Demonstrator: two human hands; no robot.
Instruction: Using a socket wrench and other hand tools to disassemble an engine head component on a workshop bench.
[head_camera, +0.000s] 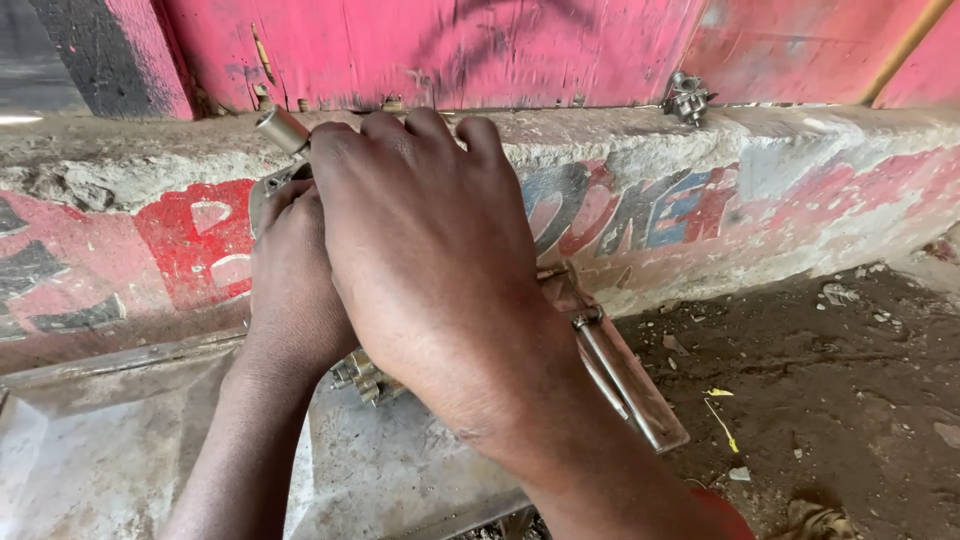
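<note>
My right hand (430, 250) fills the middle of the view, fingers curled over a metal part that it mostly hides. Behind it my left hand (295, 280) grips the same grey metal part (262, 195), whose edge shows at the left. A short metal tube (282, 128) sticks up at the top left of my fingers. Brass-coloured fittings (362, 378) show under my right wrist. Both hands work over a dented metal tray (400, 470).
A painted concrete ledge (700, 180) runs across the back below a pink wall (450, 50). A small metal carburettor-like piece (688, 98) sits on the ledge. Metal rods (615, 375) lie on the tray's right rim. Dirt ground (840, 380) with scraps lies to the right.
</note>
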